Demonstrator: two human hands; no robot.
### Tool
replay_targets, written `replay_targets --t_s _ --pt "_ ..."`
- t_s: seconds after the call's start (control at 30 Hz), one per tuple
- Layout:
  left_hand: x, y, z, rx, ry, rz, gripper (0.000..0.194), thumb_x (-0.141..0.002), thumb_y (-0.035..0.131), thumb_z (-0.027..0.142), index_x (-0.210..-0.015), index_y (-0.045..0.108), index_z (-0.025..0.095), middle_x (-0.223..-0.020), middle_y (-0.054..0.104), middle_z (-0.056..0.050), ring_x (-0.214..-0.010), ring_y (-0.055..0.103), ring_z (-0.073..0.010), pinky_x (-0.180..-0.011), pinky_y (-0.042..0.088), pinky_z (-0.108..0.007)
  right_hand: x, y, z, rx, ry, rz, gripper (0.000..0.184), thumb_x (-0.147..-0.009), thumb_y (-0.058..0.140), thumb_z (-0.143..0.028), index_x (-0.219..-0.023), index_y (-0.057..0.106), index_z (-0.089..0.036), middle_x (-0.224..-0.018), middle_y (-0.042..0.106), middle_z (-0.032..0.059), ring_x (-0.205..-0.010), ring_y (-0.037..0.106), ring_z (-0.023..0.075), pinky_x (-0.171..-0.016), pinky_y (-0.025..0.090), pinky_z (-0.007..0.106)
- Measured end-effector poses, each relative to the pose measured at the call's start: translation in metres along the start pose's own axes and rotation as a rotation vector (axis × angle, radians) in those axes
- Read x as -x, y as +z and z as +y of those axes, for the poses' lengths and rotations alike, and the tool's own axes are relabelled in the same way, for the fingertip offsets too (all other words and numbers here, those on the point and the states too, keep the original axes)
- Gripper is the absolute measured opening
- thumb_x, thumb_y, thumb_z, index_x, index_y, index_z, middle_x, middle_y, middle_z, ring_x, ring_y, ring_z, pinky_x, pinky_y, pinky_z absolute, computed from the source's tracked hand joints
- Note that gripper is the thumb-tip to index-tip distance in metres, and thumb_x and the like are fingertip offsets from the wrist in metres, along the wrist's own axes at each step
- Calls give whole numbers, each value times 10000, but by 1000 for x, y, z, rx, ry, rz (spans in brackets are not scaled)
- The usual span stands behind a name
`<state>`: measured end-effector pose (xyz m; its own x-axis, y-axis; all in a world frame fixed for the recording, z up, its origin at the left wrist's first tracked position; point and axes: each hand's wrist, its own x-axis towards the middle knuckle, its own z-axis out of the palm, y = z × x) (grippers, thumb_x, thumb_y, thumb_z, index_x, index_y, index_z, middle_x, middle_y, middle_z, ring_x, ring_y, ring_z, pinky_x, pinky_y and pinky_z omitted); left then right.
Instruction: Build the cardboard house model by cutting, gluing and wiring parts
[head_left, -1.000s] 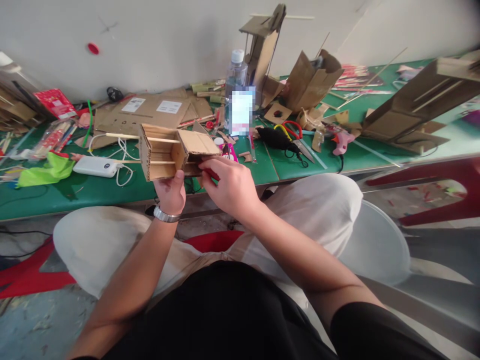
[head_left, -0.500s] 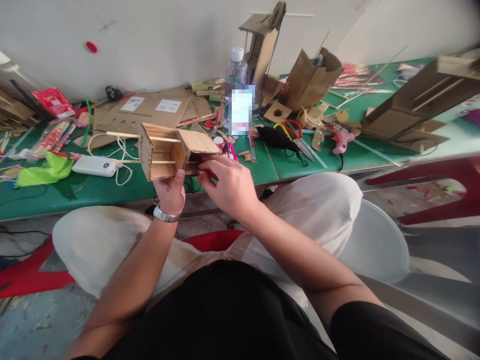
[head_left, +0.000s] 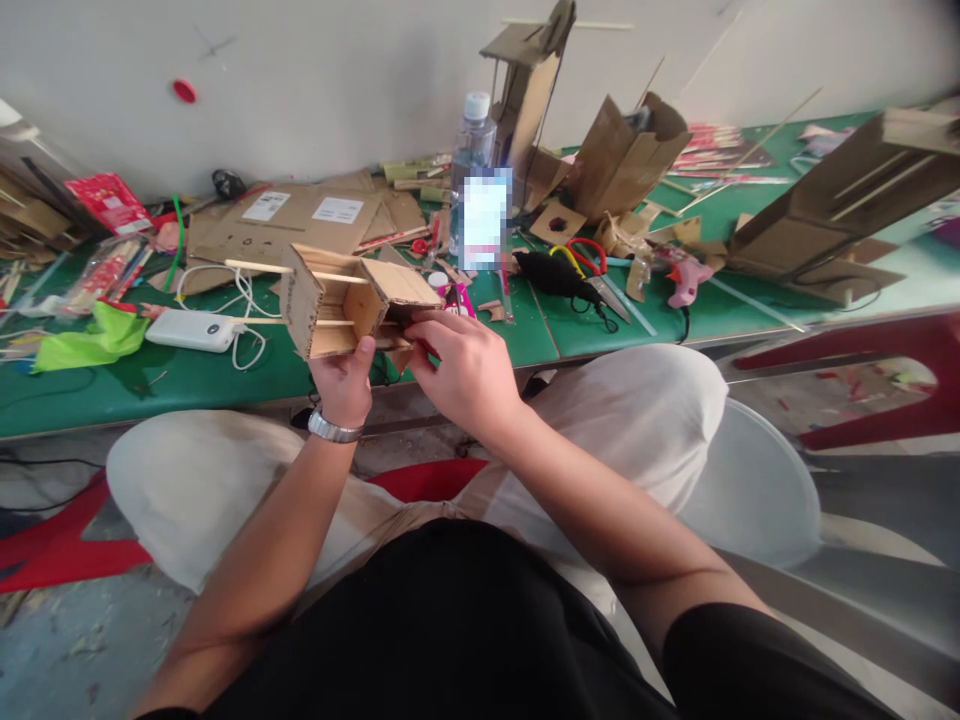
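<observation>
I hold a small open cardboard box (head_left: pixel 341 300) above my lap, in front of the green table (head_left: pixel 225 385). Thin wooden sticks run through the box and poke out of its left side. My left hand (head_left: pixel 343 383), with a metal watch at the wrist, grips the box from below, thumb on its front edge. My right hand (head_left: pixel 463 368) is closed at the box's right end, fingers pinched around something small with a red part that I cannot make out.
On the table lie a white power bank (head_left: pixel 190 331) with cable, flat cardboard (head_left: pixel 289 225), a water bottle (head_left: pixel 472 150), red-handled scissors (head_left: pixel 596 275), a pink glue gun (head_left: pixel 684 280), cardboard models (head_left: pixel 832 215) and a green bag (head_left: pixel 90 340). A red stool (head_left: pixel 431 480) sits between my knees.
The box has tilted and turned slightly in my hands, its left end a little higher and further right. My right hand's fingers stay at the box's right end.
</observation>
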<state>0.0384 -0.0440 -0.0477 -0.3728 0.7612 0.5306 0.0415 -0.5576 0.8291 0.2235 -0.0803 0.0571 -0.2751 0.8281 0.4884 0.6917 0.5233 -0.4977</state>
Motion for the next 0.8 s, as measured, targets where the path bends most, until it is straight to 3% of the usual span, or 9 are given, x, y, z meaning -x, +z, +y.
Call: replay_targets --t_s 0.1,0.27,0.57,0.8 --pt "1 -2 -1 3 2 -12 871 -826 893 689 -1528 592 272 -1619 613 -136 -1628 473 -345 -1370 367 -486 -1 1 1 -50 15 -11 226 -967 653 -90 -1082 833 -166 -1213 842 123 -1119 799 283 -1008 637 402" --pt "2 1 -1 117 4 27 785 -830 936 566 -1498 605 322 -1659 580 -100 -1606 506 -333 -1354 395 -516 -1 2 5 -230 36 37 238 -951 660 -88 -1084 831 -186 -1194 853 92 -1099 814 251 -989 642 366" --pt "0 4 4 104 -61 38 940 -793 918 696 -1567 542 317 -1683 553 -133 -1624 477 -340 -1377 361 -545 -3 9 10 -505 120 108 229 -918 681 -121 -1055 848 -197 -1101 873 56 -1020 839 223 -925 672 335" --pt "-2 8 15 221 -122 20 862 -773 945 663 -1503 604 357 -1656 589 -89 -1584 527 -342 -1286 493 -541 -1 6 6 -646 173 142 194 -929 698 -174 -1054 844 -204 -1151 870 60 -1098 834 234 -1012 675 376"
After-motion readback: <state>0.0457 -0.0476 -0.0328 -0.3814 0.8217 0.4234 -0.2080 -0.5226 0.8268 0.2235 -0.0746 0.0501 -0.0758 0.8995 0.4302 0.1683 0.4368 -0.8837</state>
